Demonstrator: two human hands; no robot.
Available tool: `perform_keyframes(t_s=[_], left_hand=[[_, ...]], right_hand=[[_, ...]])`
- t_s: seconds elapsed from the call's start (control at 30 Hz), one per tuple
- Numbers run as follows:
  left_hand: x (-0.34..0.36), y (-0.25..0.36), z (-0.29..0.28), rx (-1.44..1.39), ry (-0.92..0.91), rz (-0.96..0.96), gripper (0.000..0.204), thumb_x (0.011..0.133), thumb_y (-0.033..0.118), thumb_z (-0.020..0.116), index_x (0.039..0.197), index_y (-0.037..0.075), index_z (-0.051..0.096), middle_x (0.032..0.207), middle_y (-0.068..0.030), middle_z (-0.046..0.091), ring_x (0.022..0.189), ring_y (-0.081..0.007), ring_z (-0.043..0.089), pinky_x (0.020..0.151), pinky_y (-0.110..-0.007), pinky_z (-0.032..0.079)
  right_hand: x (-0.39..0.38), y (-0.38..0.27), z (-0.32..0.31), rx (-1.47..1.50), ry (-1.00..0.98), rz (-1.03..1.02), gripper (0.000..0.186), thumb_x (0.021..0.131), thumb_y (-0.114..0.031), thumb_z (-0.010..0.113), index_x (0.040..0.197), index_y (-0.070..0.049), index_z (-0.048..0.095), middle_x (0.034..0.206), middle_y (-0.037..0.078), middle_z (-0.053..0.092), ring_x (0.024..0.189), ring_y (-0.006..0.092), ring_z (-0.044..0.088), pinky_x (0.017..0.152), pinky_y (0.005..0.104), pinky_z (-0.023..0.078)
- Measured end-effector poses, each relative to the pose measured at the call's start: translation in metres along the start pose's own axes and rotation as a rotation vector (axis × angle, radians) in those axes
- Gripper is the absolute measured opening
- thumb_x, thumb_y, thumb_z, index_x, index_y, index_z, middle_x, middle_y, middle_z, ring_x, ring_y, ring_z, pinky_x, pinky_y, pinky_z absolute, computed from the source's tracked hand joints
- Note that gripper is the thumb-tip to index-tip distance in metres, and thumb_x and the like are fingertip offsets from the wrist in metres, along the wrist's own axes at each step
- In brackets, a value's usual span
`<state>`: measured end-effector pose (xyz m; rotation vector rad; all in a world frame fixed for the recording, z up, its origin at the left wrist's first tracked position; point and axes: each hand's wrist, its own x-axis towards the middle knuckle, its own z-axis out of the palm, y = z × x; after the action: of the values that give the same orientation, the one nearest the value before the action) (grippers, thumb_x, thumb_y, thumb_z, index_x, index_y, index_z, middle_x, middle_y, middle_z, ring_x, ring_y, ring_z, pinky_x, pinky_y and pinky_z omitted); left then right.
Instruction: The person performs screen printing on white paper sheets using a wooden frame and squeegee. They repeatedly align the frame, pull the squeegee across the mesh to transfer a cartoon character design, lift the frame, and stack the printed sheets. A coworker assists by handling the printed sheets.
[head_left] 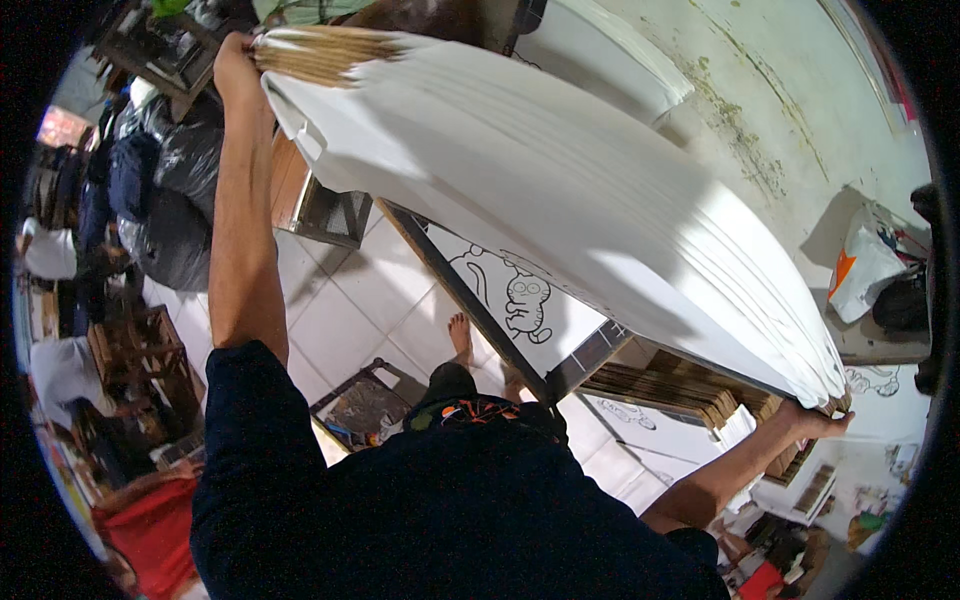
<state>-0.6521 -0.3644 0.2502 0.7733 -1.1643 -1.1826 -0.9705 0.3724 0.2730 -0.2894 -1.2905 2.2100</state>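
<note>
A long stack of thin boards covered in white (pixel 560 190) spans the view from far left to near right, tilted and bowed. Brown layered edges show at its far left end. My left hand (pixel 237 68) is closed on that end, its fingers partly hidden. At the near right end my right hand (pixel 815 422) grips the stack's lower corner. Below it lies a dark-framed table (pixel 470 310), partly covered by the stack. On it a white sheet with a black cartoon line drawing (pixel 530 305) shows.
More brown-edged boards (pixel 660 390) sit on a shelf under the table's right part. A dark tray-like frame (pixel 365 405) lies near my feet on the tiled floor (pixel 335 315). Black plastic bags (pixel 170 230) are piled at left. A white bag (pixel 868 265) stands by the right wall.
</note>
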Motion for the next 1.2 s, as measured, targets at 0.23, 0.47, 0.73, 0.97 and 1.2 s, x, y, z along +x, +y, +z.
perform_keyframes(t_s=[0.23,0.47,0.73,0.97,1.2], left_hand=[[0.028,-0.043,-0.001,0.008,-0.005,-0.092,0.022,0.091,0.013,0.053,0.086,-0.002,0.068,0.084,-0.0115,0.068,0.078,-0.0229,0.065,0.075,-0.036,0.052],[0.036,-0.040,0.003,0.076,-0.058,-0.150,0.027,0.093,0.021,0.053,0.103,-0.001,0.066,0.101,-0.0155,0.071,0.095,-0.0308,0.069,0.092,-0.042,0.055],[0.025,-0.027,-0.024,0.120,-0.103,-0.369,0.075,0.101,0.063,0.042,0.136,-0.002,0.056,0.134,-0.0210,0.064,0.124,-0.0359,0.061,0.110,-0.049,0.046],[0.014,-0.086,-0.084,0.080,-0.067,-0.492,0.073,0.103,0.061,0.042,0.143,0.001,0.049,0.140,-0.0187,0.058,0.129,-0.0344,0.056,0.112,-0.050,0.044],[0.021,-0.165,-0.120,-0.097,-0.048,-0.632,0.071,0.105,0.060,0.042,0.150,0.004,0.042,0.147,-0.0163,0.053,0.135,-0.0328,0.052,0.114,-0.050,0.043]], right_hand=[[-0.009,0.036,-0.018,-0.001,0.087,-0.043,0.062,0.089,-0.052,0.055,0.130,-0.005,0.062,0.133,0.017,0.063,0.125,0.0381,0.060,0.110,0.0593,0.045],[0.001,0.041,-0.030,-0.060,0.025,0.014,0.055,0.091,-0.049,0.054,0.124,-0.006,0.064,0.123,0.015,0.067,0.115,0.0334,0.067,0.103,0.0570,0.053],[-0.008,0.074,-0.106,-0.044,-0.233,0.001,0.066,0.100,-0.055,0.044,0.150,-0.011,0.046,0.151,0.016,0.049,0.135,0.0373,0.052,0.110,0.0591,0.046],[-0.039,0.182,-0.145,-0.174,0.002,0.248,0.066,0.101,-0.054,0.044,0.149,-0.010,0.047,0.150,0.017,0.050,0.133,0.0377,0.053,0.110,0.0587,0.046],[-0.038,0.156,-0.127,-0.226,0.113,0.224,0.066,0.101,-0.054,0.044,0.148,-0.009,0.047,0.149,0.017,0.050,0.131,0.0381,0.054,0.109,0.0582,0.047]])
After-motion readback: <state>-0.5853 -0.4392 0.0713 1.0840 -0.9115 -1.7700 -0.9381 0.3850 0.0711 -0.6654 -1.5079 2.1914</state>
